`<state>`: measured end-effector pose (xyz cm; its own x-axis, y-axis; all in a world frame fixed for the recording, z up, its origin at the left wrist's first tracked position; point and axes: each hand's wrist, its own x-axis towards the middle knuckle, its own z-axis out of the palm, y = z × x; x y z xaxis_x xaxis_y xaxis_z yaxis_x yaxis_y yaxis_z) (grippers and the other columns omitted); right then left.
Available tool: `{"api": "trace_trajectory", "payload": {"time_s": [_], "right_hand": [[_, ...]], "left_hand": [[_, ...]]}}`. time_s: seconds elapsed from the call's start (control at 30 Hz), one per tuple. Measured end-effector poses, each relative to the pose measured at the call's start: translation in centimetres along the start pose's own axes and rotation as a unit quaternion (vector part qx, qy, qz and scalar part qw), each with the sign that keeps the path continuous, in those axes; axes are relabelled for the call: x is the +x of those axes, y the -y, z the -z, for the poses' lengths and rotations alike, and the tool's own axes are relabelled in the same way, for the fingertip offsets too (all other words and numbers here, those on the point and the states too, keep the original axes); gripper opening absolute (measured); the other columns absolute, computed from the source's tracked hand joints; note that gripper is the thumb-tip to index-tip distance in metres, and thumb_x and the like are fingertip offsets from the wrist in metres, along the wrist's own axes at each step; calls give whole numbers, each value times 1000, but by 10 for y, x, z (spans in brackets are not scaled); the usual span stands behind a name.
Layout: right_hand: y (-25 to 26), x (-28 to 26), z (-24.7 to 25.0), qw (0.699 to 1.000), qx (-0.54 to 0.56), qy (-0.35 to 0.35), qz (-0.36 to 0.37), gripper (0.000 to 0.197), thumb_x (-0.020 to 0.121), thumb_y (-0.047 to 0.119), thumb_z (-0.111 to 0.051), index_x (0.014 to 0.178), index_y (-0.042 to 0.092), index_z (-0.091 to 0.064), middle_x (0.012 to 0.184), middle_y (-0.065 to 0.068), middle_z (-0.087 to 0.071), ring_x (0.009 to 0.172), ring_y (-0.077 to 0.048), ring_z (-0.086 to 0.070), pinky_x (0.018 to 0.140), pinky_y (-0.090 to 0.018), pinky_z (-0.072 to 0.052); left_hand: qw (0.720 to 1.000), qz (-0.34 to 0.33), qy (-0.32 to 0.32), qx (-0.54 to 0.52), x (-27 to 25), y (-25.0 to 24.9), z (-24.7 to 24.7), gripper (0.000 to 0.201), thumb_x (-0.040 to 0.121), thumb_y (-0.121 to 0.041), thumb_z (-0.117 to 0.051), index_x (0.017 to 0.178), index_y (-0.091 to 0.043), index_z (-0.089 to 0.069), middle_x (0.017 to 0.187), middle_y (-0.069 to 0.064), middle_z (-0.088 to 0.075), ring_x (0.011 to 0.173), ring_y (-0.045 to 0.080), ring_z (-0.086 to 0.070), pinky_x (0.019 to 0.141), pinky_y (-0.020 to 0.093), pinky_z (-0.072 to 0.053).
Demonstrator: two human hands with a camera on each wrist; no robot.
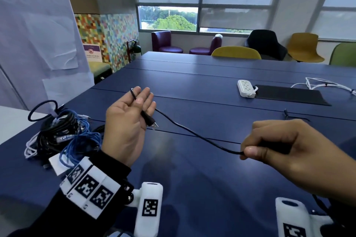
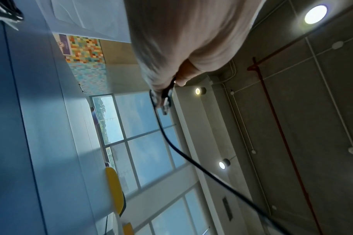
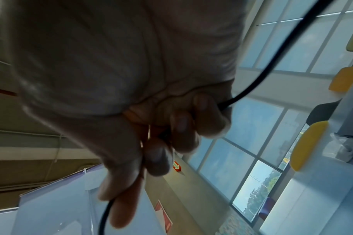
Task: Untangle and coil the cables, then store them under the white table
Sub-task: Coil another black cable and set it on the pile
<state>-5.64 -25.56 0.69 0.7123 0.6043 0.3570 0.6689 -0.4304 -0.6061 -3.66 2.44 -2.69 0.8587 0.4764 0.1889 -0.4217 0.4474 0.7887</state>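
A thin black cable (image 1: 192, 133) stretches in the air between my two hands above the blue table (image 1: 202, 79). My left hand (image 1: 131, 119) lies palm up; its thumb presses the cable's plug end (image 1: 152, 124) against the fingers, and the cable loops over the index fingertip. In the left wrist view the plug (image 2: 165, 106) hangs below the left hand (image 2: 181, 39). My right hand (image 1: 269, 144) is a fist around the cable; in the right wrist view the right hand (image 3: 131, 63) has the cable (image 3: 262, 71) running through its curled fingers. A tangle of black, blue and white cables (image 1: 63, 132) lies at the table's left.
The white table (image 1: 11, 121) borders the blue one at the far left. A white power strip (image 1: 246, 88), a black mat (image 1: 289, 94) and a white cable (image 1: 323, 84) lie at the back right. Chairs (image 1: 236, 52) stand behind the table.
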Motion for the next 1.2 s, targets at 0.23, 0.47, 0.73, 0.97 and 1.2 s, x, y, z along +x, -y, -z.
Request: {"api": "trace_trajectory", "payload": {"time_s": [0.23, 0.47, 0.73, 0.97, 1.2], "right_hand": [[19, -2, -14, 996, 62, -47, 39, 21, 80, 45, -58, 71, 30, -70, 68, 3, -62, 62, -22, -57, 56, -32, -43], [13, 5, -23, 978, 84, -187, 28, 15, 86, 33, -61, 75, 27, -69, 66, -10, -62, 61, -36, -52, 54, -40, -39], [10, 0, -31, 959, 90, -267, 26, 14, 85, 14, -61, 74, 19, -69, 67, 5, -63, 57, -19, -52, 52, -19, -36], [4, 5, -41, 949, 85, -305, 2, 14, 86, 12, -64, 75, 19, -69, 73, 6, -67, 60, -12, -55, 54, -18, -40], [-23, 11, -60, 951, 51, -296, -70, 15, 90, 18, -66, 76, 23, -70, 69, -3, -65, 59, -20, -52, 55, -32, -42]], "left_hand": [[974, 38, 118, 190, -35, 19, -15, 30, 97, 0, -46, 107, -23, -62, 132, 9, -60, 116, 15, -62, 94, 18, -44], [906, 175, 316, 218, -64, 22, -7, 38, 100, 0, -41, 135, -12, -48, 112, 14, -71, 107, 26, -68, 100, 29, -48], [921, 195, 254, 221, -70, 16, 4, 38, 100, -3, -37, 133, -16, -50, 104, 10, -74, 102, 25, -70, 99, 41, -47], [852, 221, 410, 240, -84, 14, 15, 39, 93, -15, -47, 130, -21, -59, 103, 11, -75, 96, 30, -72, 91, 40, -47], [856, 280, 433, 32, -89, 10, 22, 38, 99, -16, -45, 132, 1, -53, 52, -2, -54, 39, 15, -30, 107, 60, -36]]}}
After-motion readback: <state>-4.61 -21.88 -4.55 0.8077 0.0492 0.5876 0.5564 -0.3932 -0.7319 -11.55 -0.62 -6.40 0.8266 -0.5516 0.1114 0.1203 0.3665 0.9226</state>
